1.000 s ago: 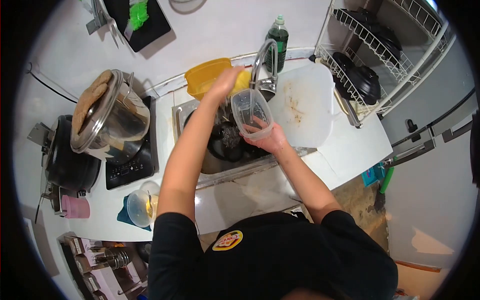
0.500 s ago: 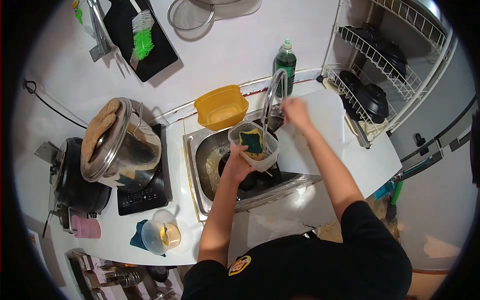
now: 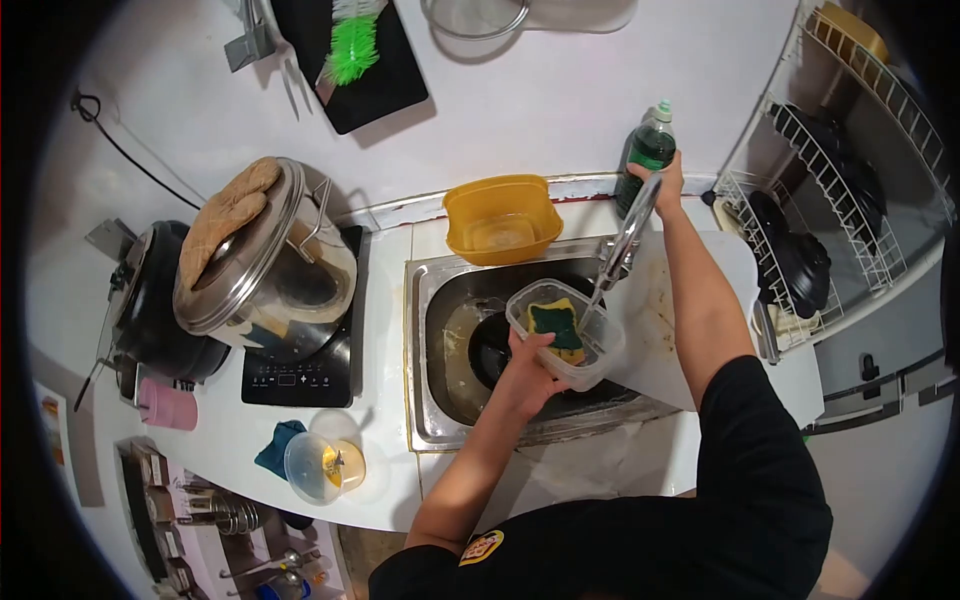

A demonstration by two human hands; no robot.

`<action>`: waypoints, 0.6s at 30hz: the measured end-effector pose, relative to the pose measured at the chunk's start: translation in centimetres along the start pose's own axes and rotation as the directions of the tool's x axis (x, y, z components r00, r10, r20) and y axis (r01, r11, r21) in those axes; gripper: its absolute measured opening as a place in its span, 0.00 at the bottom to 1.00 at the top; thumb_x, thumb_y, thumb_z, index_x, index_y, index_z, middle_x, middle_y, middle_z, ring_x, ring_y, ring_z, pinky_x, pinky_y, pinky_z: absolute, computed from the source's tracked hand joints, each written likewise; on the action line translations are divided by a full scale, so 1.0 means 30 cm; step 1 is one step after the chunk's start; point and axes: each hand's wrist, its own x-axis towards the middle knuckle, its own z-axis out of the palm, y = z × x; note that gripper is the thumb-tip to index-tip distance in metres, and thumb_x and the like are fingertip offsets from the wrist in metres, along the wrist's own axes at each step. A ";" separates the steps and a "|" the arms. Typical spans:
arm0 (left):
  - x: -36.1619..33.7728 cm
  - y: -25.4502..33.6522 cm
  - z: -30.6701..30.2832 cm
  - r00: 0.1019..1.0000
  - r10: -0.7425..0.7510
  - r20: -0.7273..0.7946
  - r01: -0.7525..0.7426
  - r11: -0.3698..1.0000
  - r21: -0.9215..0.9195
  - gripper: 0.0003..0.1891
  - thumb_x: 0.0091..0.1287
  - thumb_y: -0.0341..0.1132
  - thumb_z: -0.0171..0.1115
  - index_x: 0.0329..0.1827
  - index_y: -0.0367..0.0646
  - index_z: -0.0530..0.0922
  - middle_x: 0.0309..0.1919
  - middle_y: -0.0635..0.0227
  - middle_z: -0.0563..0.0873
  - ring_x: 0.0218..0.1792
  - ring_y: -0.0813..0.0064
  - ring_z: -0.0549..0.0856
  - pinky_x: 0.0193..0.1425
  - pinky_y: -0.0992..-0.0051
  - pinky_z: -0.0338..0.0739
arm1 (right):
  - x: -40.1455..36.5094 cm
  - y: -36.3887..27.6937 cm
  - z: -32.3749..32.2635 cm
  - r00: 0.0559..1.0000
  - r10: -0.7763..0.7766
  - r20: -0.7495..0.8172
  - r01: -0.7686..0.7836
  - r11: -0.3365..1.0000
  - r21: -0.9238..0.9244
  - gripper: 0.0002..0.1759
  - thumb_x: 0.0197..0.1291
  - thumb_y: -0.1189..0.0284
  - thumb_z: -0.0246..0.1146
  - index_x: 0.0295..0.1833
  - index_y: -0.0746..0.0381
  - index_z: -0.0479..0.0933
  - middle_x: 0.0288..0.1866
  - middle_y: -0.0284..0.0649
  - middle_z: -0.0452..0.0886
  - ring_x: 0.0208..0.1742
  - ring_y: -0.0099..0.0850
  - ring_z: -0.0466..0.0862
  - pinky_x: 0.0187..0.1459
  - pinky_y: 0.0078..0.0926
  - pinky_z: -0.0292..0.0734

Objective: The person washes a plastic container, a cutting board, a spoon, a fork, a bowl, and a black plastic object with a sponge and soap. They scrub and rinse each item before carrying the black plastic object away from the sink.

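Observation:
My left hand [image 3: 530,380] grips a clear plastic container [image 3: 607,365] by its near-left side, above the sink [image 3: 432,425]. Inside the container rests a yellow and green sponge [image 3: 556,328], with my thumb by its edge. The chrome faucet [image 3: 632,225] arches over the container's right part. Behind the faucet, my right hand [image 3: 668,185] is wrapped round a bottle of green dish soap [image 3: 650,150], which stands upright against the wall. A black round dish [image 3: 490,352] lies in the sink, partly hidden by the container.
A yellow basin [image 3: 503,225] sits behind the sink. To the left, a large steel pot [image 3: 290,285] with an oven mitt on its lid stands on an induction cooker [image 3: 300,380]. A white board [image 3: 720,270] and a wire dish rack [image 3: 790,250] are on the right.
My right hand has moved from beside the faucet up to the dish soap bottle and closed round it. My left hand still holds the container. The camera view has shifted.

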 end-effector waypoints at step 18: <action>0.062 -0.043 0.039 0.994 -0.034 0.103 0.033 0.999 0.009 0.29 0.61 0.38 0.55 0.64 0.49 0.54 0.59 0.54 0.69 0.57 0.52 0.74 0.52 0.45 0.74 | -0.007 -0.651 -0.387 0.314 -0.891 0.329 0.824 0.084 -0.561 0.34 0.30 0.79 0.66 0.53 0.55 0.71 0.53 0.35 0.75 0.56 0.38 0.72 0.59 0.36 0.64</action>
